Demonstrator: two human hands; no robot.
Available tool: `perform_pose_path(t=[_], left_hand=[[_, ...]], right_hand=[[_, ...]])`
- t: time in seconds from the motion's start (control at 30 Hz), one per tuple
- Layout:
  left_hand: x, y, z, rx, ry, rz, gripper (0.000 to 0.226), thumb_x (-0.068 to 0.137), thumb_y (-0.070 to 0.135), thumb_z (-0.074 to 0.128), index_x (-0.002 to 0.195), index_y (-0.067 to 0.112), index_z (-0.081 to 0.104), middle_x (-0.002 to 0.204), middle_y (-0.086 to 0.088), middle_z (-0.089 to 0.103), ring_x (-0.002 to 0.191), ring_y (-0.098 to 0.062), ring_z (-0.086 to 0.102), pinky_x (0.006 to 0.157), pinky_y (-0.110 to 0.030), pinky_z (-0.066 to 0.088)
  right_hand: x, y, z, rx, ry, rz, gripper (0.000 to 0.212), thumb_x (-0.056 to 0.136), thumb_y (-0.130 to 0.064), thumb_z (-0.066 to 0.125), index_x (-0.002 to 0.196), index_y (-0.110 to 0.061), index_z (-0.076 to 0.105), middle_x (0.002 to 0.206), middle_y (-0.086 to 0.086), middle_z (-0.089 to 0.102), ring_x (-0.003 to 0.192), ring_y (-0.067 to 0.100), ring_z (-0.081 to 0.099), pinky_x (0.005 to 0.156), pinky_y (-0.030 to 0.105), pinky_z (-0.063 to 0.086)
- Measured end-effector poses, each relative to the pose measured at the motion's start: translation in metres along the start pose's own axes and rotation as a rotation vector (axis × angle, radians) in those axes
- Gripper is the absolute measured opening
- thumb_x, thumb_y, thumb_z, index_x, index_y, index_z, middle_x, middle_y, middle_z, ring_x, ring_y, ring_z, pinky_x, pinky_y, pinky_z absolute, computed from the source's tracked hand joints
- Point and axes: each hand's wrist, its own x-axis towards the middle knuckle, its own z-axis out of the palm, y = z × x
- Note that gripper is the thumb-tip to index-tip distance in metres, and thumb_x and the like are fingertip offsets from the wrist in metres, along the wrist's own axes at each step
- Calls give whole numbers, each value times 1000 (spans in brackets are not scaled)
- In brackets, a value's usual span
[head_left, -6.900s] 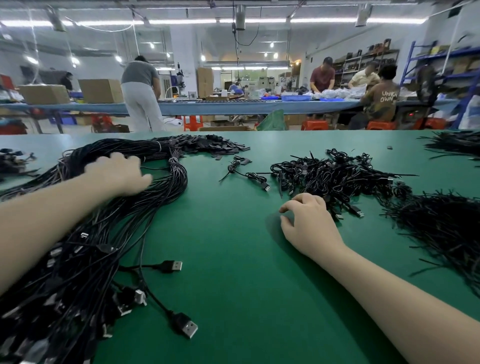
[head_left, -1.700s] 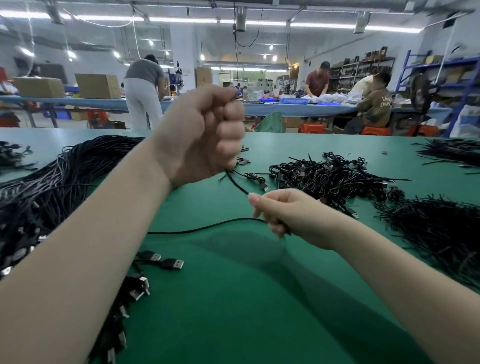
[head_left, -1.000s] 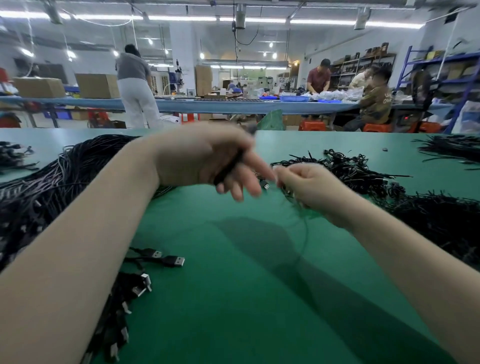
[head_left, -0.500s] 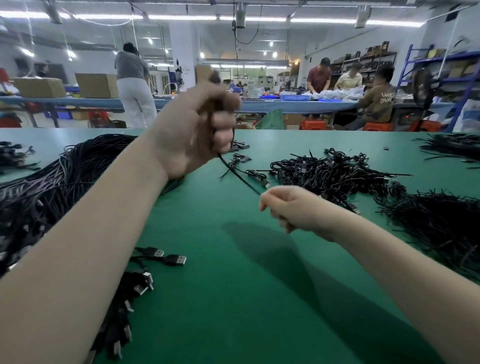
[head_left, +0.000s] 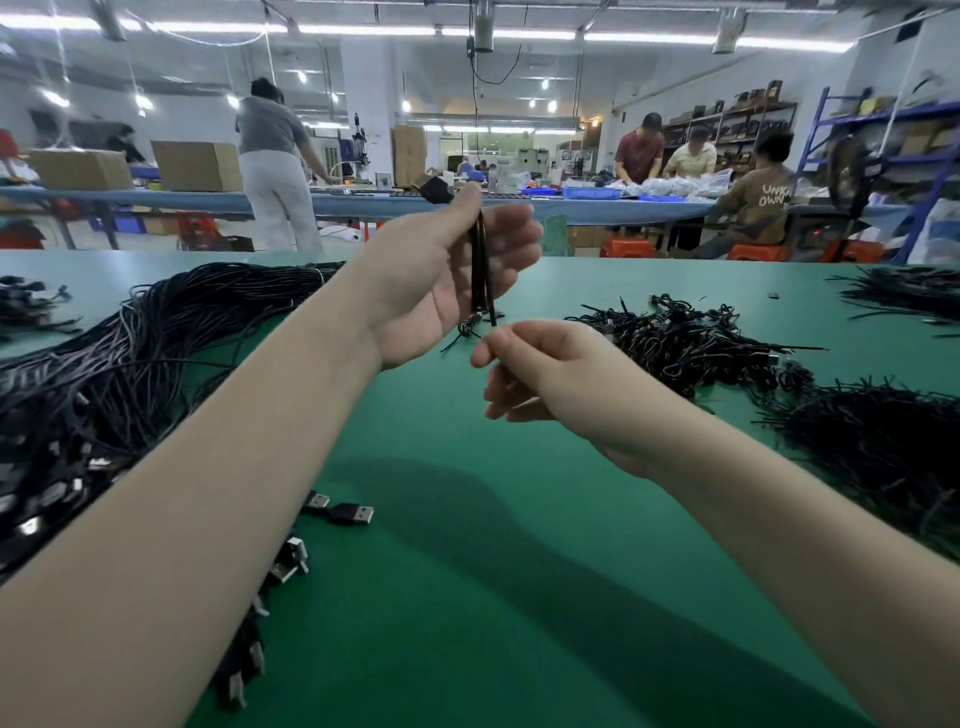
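My left hand (head_left: 441, 280) is raised above the green table (head_left: 467, 597), palm toward me, with a folded black cable (head_left: 479, 270) pinched at its top between thumb and fingers; the cable's strands hang down across the palm and a black plug sticks up above the thumb. My right hand (head_left: 540, 369) is just below, pinching the cable's lower end between thumb and forefinger. A big bundle of loose black USB cables (head_left: 130, 374) lies to the left, partly hidden by my left forearm.
A heap of coiled, tied cables (head_left: 685, 338) lies at the right centre, and a pile of black ties (head_left: 883, 447) at the far right. Loose USB plugs (head_left: 343, 512) lie near my left forearm. Several people work at a blue table (head_left: 363, 202) behind.
My left hand has turned palm toward me and loosened its fist, the cable now hanging folded across the palm. My right hand has risen close under it, holding the cable's end.
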Motion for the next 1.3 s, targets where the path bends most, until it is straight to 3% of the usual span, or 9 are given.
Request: perform_pose_path(t=[0.17,0.27,0.43,0.63,0.83,0.97,1.07,1.2,1.3], left_hand=[[-5,1,3,-71,-39,-24,25,104,30,37,93,18,56,59,12,52,59,-7,59,61,-19,46],[-5,-5,4,-147,-126,-70,25,104,30,33,88,19,50,57,12,43,49,-3,46,50,-15,39],[-5,-17,7,-57,-209,-171,26,104,26,35,86,15,51,66,5,54,60,-8,56,57,-17,50],[-3,-18,6,466,-79,-77,30,101,31,43,82,20,61,73,5,64,72,-12,60,66,-24,45],[0,-23,2,294,-138,-91,26,100,28,45,87,16,64,101,-8,65,89,-20,61,87,-30,55],[2,-25,-1,253,-169,-64,27,98,27,46,85,17,68,111,-10,65,95,-18,63,90,-30,54],[3,-26,0,279,-162,-23,25,97,27,48,87,17,68,101,-5,67,90,-15,63,93,-33,49],[2,-30,3,333,-138,29,22,98,24,48,91,14,67,79,3,69,71,-8,61,69,-20,51],[1,-30,4,382,-145,52,22,99,22,48,90,16,68,76,7,70,70,-5,62,68,-17,50]], right_hand=[[2,6,-15,-60,-16,31,26,100,-32,45,92,-25,69,87,-6,73,80,10,65,79,29,50],[7,4,-25,193,29,130,22,98,-33,48,99,-23,68,88,-4,75,82,12,69,82,31,52],[10,9,-27,346,91,154,12,92,-27,60,90,-17,65,69,-8,69,65,9,66,74,28,56],[12,17,-29,354,194,133,10,94,-22,59,97,-17,67,78,-3,69,57,9,59,76,29,55],[12,18,-33,385,61,171,23,98,-37,49,113,-26,63,94,2,75,84,24,72,77,34,57],[12,16,-35,335,8,119,22,99,-34,48,103,-24,67,93,-3,74,84,19,71,77,32,56],[11,14,-36,341,-39,92,20,98,-33,51,104,-22,67,95,-6,73,82,17,71,77,30,55],[11,18,-31,292,-24,20,20,93,-34,57,104,-20,64,96,-9,73,81,12,70,75,26,53],[11,20,-27,216,47,-21,14,92,-31,60,100,-20,64,87,-12,71,76,8,67,74,26,52]])
